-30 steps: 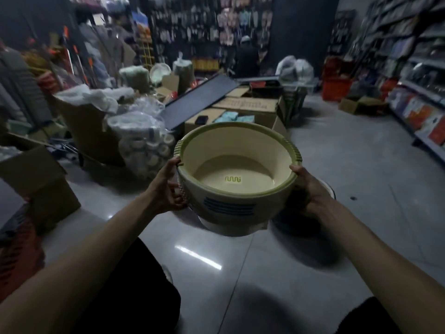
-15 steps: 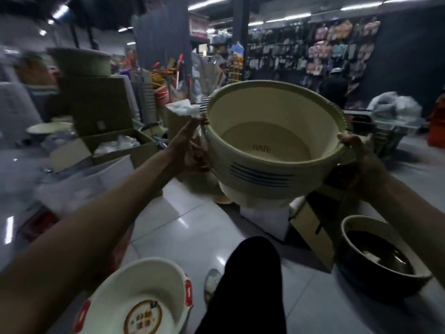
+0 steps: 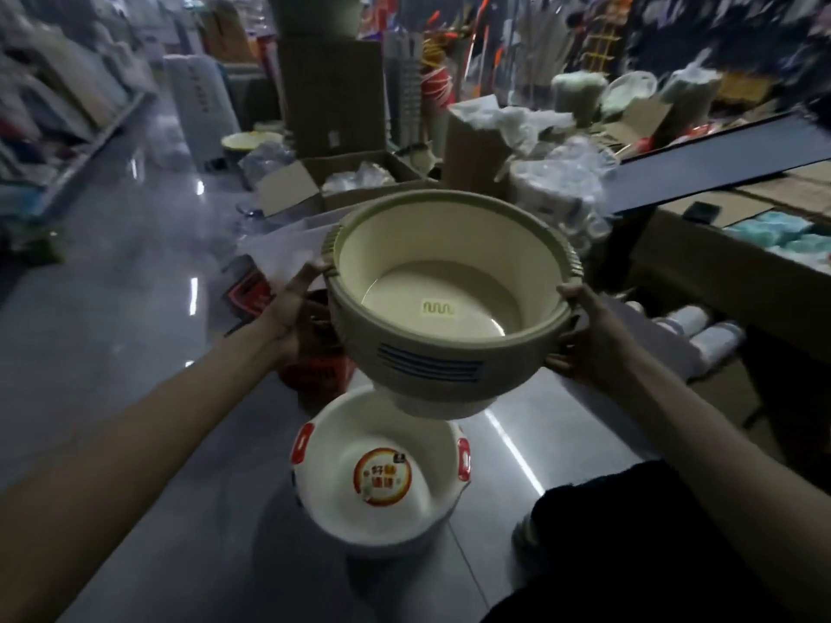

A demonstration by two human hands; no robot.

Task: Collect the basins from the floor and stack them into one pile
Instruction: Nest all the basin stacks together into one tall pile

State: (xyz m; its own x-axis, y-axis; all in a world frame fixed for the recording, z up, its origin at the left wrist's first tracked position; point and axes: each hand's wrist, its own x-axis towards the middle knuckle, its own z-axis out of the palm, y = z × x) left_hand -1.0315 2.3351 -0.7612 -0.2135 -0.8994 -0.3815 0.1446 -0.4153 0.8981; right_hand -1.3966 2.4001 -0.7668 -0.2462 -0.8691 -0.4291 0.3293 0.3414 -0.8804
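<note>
Swung over white basin, beige basin hides its far rim, clasped by left hand and right hand.

Left arm: bare, stretched from the near left corner toward the middle, wrist straight.
Left hand: thumb hooked on the left rim of the cream basin, fingers under its wall (mostly hidden).
Right arm: bare, reaching in from the near right, elbow out of frame.
Right hand: thumb over the right rim, fingers curled beneath the wall.
Both hands roughly level, well apart, one at each side.
</note>
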